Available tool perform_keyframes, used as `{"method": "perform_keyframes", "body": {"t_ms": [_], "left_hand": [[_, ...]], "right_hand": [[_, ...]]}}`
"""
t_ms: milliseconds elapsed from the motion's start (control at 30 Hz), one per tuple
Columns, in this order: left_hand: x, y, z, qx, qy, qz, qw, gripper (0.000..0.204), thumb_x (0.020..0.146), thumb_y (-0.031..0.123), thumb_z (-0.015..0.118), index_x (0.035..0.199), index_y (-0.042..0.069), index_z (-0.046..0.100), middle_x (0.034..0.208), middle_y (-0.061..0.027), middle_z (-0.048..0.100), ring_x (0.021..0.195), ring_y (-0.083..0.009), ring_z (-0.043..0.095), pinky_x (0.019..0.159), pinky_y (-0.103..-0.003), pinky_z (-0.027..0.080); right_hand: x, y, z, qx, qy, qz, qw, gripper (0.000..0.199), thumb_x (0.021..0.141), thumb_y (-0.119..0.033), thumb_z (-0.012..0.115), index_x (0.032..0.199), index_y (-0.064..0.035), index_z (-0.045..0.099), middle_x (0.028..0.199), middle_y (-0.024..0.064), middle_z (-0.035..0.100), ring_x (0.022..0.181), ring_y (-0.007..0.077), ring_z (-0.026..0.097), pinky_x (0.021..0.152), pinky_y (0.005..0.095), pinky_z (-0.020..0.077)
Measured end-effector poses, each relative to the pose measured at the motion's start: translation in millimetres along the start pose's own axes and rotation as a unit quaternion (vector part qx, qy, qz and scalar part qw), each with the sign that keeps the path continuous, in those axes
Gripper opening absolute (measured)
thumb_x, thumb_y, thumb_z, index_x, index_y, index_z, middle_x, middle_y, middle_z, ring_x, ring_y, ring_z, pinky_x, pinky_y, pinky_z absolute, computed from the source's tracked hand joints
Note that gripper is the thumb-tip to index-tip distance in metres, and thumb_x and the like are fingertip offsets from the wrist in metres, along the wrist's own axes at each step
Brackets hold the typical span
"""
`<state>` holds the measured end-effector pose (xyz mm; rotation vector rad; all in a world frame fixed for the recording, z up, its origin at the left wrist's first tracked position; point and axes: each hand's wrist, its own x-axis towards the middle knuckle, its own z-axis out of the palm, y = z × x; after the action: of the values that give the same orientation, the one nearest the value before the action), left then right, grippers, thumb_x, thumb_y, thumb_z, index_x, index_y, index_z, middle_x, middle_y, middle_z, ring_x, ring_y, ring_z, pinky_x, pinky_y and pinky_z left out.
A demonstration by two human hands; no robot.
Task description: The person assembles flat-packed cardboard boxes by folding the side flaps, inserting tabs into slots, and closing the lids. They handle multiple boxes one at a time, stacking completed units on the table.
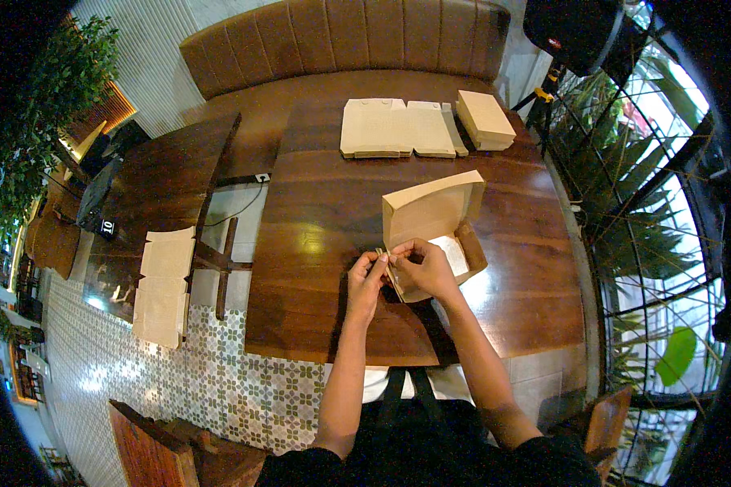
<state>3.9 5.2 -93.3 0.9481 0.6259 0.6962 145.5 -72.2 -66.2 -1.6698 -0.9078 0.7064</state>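
A half-folded brown cardboard box (432, 213) stands on the dark wooden table (317, 235), its lid raised and its pale inside showing. My left hand (367, 280) pinches a flap at the box's near left corner. Beside it, my right hand (424, 270) grips the same near edge, fingers curled over the cardboard. Both hands touch each other at the corner.
Flat unfolded box blanks (396, 128) and a closed box (485, 119) lie at the table's far side, before a brown padded bench (341, 36). More blanks (164, 288) rest on a second table at left. A plant railing runs along the right.
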Motion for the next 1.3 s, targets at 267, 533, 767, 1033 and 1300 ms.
{"method": "perform_keyframes", "body": {"t_ms": [267,533,767,1033,1300], "left_hand": [[-4.6,6.0,6.7,0.17,0.031,0.047,0.984,0.027,0.105,0.033,0.065,0.104,0.006,0.062,0.086,0.0029,0.059,0.071,-0.0042,0.048,0.062,-0.024,0.041],[-3.5,-1.4,9.7,0.146,0.062,0.092,0.983,0.03,0.101,0.031,0.072,0.107,0.005,0.057,0.085,-0.0013,0.06,0.075,-0.008,0.055,0.066,-0.026,0.044],[0.9,-0.7,15.5,0.216,0.099,0.129,0.963,0.024,0.098,0.02,0.072,0.1,0.0,0.06,0.08,-0.0067,0.066,0.076,-0.0112,0.062,0.067,-0.03,0.049],[-2.5,29.8,21.4,0.423,0.129,0.202,0.874,0.021,0.093,0.013,0.072,0.097,-0.007,0.069,0.087,-0.0217,0.071,0.08,-0.0351,0.07,0.073,-0.043,0.055],[3.8,29.4,28.3,0.508,0.118,0.205,0.828,0.017,0.094,0.01,0.068,0.095,-0.007,0.069,0.088,-0.026,0.069,0.085,-0.0426,0.069,0.076,-0.049,0.055]], "right_hand": [[8.4,12.8,-10.8,0.053,-0.078,0.082,0.992,0.029,0.094,-0.028,0.077,0.105,-0.0014,0.078,0.09,0.0103,0.078,0.079,0.017,0.072,0.075,0.0324,0.0578],[19.4,21.7,-3.4,-0.033,-0.077,0.076,0.994,0.026,0.096,-0.028,0.073,0.103,-0.003,0.076,0.089,0.0094,0.076,0.077,0.0163,0.071,0.073,0.0324,0.0566],[14.3,20.3,0.0,-0.086,-0.047,0.056,0.994,0.018,0.1,-0.015,0.068,0.101,0.0034,0.07,0.087,0.0069,0.072,0.074,0.0125,0.066,0.068,0.0285,0.0541],[3.7,4.8,1.5,-0.064,-0.018,0.03,0.997,0.025,0.095,-0.023,0.07,0.102,0.0,0.073,0.098,0.0211,0.076,0.093,0.0321,0.076,0.084,0.0414,0.0578],[-24.5,-16.6,-12.6,-0.155,0.044,-0.069,0.984,0.019,0.097,-0.011,0.072,0.109,0.0031,0.072,0.094,0.0137,0.077,0.088,0.0197,0.075,0.081,0.0314,0.0577]]}}
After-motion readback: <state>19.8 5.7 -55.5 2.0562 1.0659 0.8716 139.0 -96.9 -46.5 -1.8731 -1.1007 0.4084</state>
